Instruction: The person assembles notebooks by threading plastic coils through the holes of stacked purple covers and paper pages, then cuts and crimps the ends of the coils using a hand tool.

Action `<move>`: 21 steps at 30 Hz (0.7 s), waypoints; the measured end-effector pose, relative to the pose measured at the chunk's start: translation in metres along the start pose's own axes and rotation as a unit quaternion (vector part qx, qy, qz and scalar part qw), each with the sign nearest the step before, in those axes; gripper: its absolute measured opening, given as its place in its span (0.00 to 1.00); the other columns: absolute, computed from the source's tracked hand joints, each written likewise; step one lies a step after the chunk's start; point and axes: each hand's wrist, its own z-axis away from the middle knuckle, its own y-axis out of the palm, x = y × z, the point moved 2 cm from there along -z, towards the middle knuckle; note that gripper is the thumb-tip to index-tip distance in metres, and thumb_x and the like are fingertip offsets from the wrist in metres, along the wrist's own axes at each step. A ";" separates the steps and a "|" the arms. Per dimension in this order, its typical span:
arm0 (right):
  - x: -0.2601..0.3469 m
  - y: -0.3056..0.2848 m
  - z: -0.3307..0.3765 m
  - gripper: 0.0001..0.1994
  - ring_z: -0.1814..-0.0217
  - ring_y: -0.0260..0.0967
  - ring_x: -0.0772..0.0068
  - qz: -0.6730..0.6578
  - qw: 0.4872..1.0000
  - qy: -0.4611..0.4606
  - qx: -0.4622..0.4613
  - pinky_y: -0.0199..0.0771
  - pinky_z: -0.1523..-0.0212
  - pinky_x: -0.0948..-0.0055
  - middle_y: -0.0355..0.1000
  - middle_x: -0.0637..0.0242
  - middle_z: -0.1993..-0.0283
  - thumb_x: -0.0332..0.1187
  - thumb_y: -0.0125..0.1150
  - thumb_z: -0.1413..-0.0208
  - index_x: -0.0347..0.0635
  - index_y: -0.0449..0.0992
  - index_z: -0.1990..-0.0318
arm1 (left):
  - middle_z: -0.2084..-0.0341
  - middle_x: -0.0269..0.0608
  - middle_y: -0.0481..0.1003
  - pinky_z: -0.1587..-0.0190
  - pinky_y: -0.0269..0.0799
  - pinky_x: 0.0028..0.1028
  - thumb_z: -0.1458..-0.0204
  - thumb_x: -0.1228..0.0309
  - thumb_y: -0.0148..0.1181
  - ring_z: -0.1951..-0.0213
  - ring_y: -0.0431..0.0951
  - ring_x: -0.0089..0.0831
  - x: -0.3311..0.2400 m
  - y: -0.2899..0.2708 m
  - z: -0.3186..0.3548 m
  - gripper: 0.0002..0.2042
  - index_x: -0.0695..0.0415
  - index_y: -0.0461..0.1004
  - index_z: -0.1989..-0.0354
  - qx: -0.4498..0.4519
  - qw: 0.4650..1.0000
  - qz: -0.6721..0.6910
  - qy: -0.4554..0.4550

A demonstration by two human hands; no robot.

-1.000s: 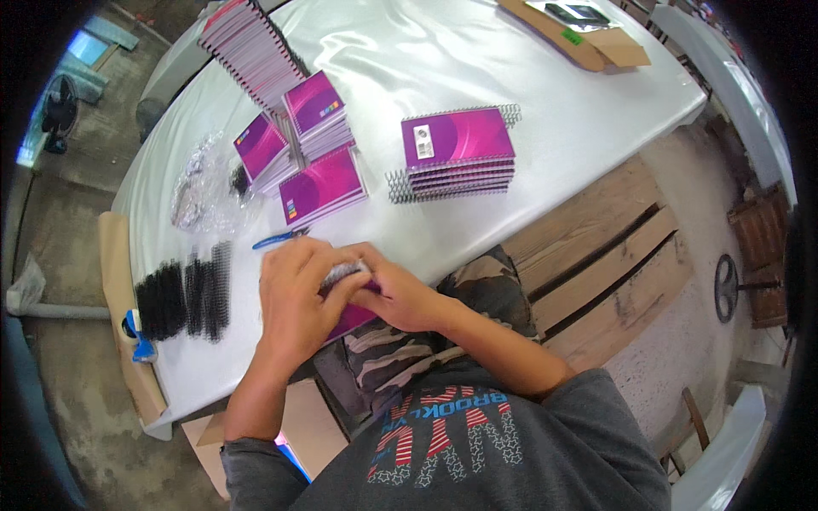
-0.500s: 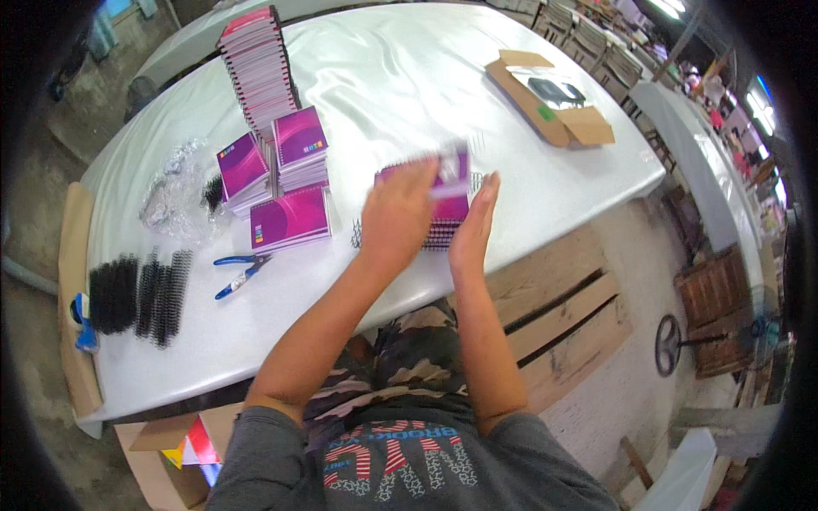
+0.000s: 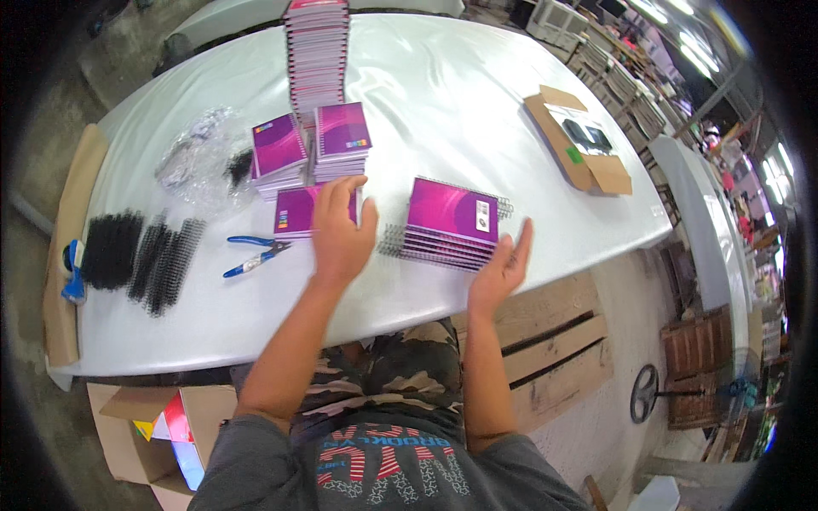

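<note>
A stack of purple spiral-bound notebooks (image 3: 450, 207) lies in front of me, with long black coil ends sticking out at its left and far right sides. My right hand (image 3: 497, 277) is beside its near right corner, fingers apart and holding nothing. My left hand (image 3: 342, 234) is open over the right part of a small pile of purple notebooks (image 3: 294, 211); whether it touches them I cannot tell. Blue-handled pliers (image 3: 256, 254) lie open on the table, left of that hand. Two more purple notebook piles, a left one (image 3: 279, 145) and a right one (image 3: 342, 129), stand just beyond.
A tall notebook stack (image 3: 317, 64) rises at the back. Black spiral coils (image 3: 115, 251) lie at the left, near crumpled clear plastic (image 3: 200, 162) and a blue tape dispenser (image 3: 73, 272). An open cardboard box (image 3: 558, 132) is at the far right; another carton (image 3: 119, 426) stands below the table.
The notebook held in my left hand now rests on the spiral-bound stack. My left hand has moved left to the small pile; my right hand has drawn away from the stack. The view has shifted.
</note>
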 end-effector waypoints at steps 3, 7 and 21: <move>0.031 -0.003 0.030 0.23 0.34 0.51 0.59 0.011 0.995 -0.095 0.017 0.46 0.35 0.65 0.56 0.50 0.37 0.31 0.45 0.41 0.31 0.57 0.39 | 0.52 0.48 0.70 0.42 0.58 0.37 0.54 0.68 0.58 0.45 0.66 0.42 0.043 -0.047 0.007 0.21 0.60 0.68 0.50 0.105 0.979 -0.158 0.078; 0.048 0.019 0.087 0.23 0.37 0.56 0.60 -0.220 0.946 0.112 0.210 0.50 0.36 0.63 0.60 0.53 0.40 0.30 0.48 0.42 0.33 0.57 0.40 | 0.51 0.42 0.72 0.45 0.63 0.37 0.51 0.72 0.55 0.46 0.68 0.37 0.064 -0.075 0.028 0.19 0.55 0.69 0.48 0.196 0.945 -0.226 0.131; 0.041 0.051 0.094 0.14 0.51 0.66 0.76 -0.181 0.747 0.124 0.627 0.63 0.48 0.76 0.73 0.64 0.52 0.26 0.54 0.45 0.37 0.73 0.50 | 0.52 0.48 0.68 0.46 0.60 0.40 0.49 0.67 0.55 0.48 0.66 0.46 0.121 -0.213 0.051 0.19 0.58 0.67 0.49 -0.094 0.896 -0.427 -0.071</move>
